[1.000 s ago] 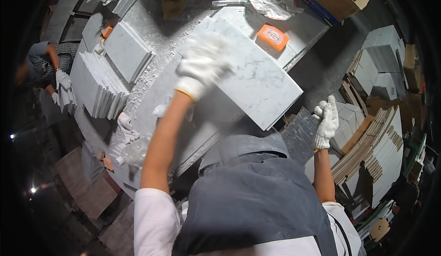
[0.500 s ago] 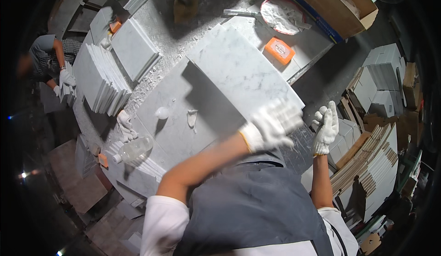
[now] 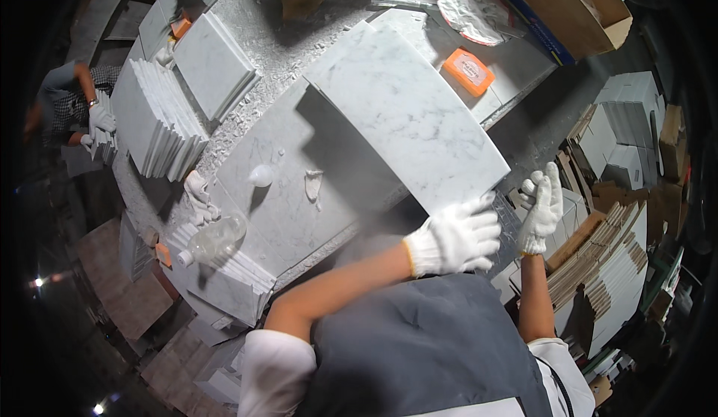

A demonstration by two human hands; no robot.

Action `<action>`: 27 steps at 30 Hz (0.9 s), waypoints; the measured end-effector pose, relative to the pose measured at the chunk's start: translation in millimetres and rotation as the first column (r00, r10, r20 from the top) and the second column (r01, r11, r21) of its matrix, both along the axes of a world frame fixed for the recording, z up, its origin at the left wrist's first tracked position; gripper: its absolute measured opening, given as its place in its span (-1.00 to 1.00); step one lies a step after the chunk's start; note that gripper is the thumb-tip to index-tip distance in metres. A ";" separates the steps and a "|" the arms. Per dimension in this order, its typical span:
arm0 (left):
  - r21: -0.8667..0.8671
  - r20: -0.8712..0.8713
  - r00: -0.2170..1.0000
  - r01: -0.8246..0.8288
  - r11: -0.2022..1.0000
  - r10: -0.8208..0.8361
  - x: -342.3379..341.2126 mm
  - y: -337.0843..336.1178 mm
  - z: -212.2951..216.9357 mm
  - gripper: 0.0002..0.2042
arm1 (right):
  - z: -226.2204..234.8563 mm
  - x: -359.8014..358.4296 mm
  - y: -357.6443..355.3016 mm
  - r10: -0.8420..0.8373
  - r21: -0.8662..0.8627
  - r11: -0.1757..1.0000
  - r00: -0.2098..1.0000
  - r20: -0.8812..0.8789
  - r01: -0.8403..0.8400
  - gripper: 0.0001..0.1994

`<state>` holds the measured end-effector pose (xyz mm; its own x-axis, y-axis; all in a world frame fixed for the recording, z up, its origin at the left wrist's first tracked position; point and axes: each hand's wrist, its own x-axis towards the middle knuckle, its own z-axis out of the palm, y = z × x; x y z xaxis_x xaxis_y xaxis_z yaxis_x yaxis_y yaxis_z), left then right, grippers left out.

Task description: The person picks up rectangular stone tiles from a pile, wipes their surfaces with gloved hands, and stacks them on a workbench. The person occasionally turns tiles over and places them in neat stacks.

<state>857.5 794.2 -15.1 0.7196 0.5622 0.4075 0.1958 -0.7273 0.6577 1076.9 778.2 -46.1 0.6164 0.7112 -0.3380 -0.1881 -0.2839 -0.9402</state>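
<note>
Gripping the near corner of a white marble slab (image 3: pixel 407 114), my left hand (image 3: pixel 452 237) has its gloved grip curled over the edge; the slab lies up and to the left of it, long axis running diagonally away across the grey stone surface (image 3: pixel 277 192). My right hand (image 3: pixel 542 207), just beside that corner, is loosely curled and holds nothing. Polished and veined, the slab is flat and rectangular; an orange sanding block (image 3: pixel 467 71) sits beyond.

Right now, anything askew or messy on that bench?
Yes. The big marble tile is raised off the slab below, with its near edge gripped by the left hand; the right hand is off it. Stone chips and dust litter the bench. A clear bottle lies on its side.
</note>
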 end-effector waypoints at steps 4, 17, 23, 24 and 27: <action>-0.140 0.006 0.973 -0.227 0.964 0.230 -52.3 2.4 21.4 -0.76 | 19.4 -18.8 3.2 0.112 -0.003 0.993 0.929 0.353 -0.118 -0.58; 0.383 -0.359 0.566 -0.636 0.670 0.742 -134.2 50.2 -8.7 -0.49 | 43.6 -112.1 38.9 0.470 -0.279 0.553 0.018 0.882 -0.785 -0.55; 0.413 -0.350 0.548 -0.637 0.651 0.759 -148.5 90.3 -3.4 -0.59 | 34.1 -120.8 46.7 0.385 -0.277 0.606 -0.029 0.922 -0.746 -0.66; 0.386 -0.336 0.564 -0.648 0.657 0.754 -153.1 84.2 -0.9 -0.62 | 31.0 -120.5 47.0 0.319 -0.234 0.623 -0.030 0.947 -0.747 -0.70; 0.215 -0.308 0.544 -0.759 0.614 0.781 -179.4 52.5 1.1 -0.71 | 23.3 -118.2 45.0 0.336 -0.177 0.674 0.084 0.938 -0.717 -0.68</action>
